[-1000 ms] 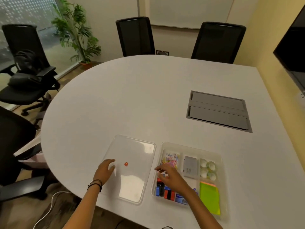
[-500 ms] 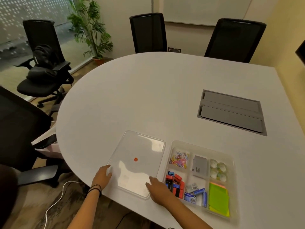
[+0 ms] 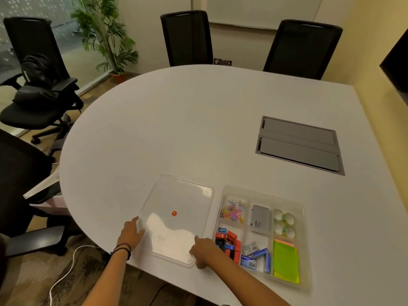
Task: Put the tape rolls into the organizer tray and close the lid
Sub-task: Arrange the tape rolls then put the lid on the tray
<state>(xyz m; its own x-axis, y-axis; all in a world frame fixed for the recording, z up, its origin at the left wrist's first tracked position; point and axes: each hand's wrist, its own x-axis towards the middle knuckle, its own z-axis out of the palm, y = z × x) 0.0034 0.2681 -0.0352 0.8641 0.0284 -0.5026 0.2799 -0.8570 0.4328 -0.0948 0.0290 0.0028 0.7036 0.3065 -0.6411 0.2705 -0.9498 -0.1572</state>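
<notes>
The clear organizer tray (image 3: 260, 192) sits near the table's front edge, uncovered. Several small tape rolls (image 3: 283, 223) lie in its back right compartment. The clear lid (image 3: 181, 195), with a small orange dot (image 3: 174, 213) on it, lies flat on the table just left of the tray. My left hand (image 3: 131, 234) holds the lid's left edge. My right hand (image 3: 204, 250) grips the lid's near right corner, fingers on top and thumb at the rim, beside the tray.
Other tray compartments hold paper clips (image 3: 233, 214), a grey box (image 3: 260, 219), red and blue clips (image 3: 228, 241), staple boxes (image 3: 257, 255) and green sticky notes (image 3: 284, 261). A grey cable hatch (image 3: 298, 144) is set into the table at back right. Black chairs surround the table.
My right hand left the tray and moved left onto the lid's near right corner. My left hand slid from the lid's surface to its left edge. The lid still lies flat.
</notes>
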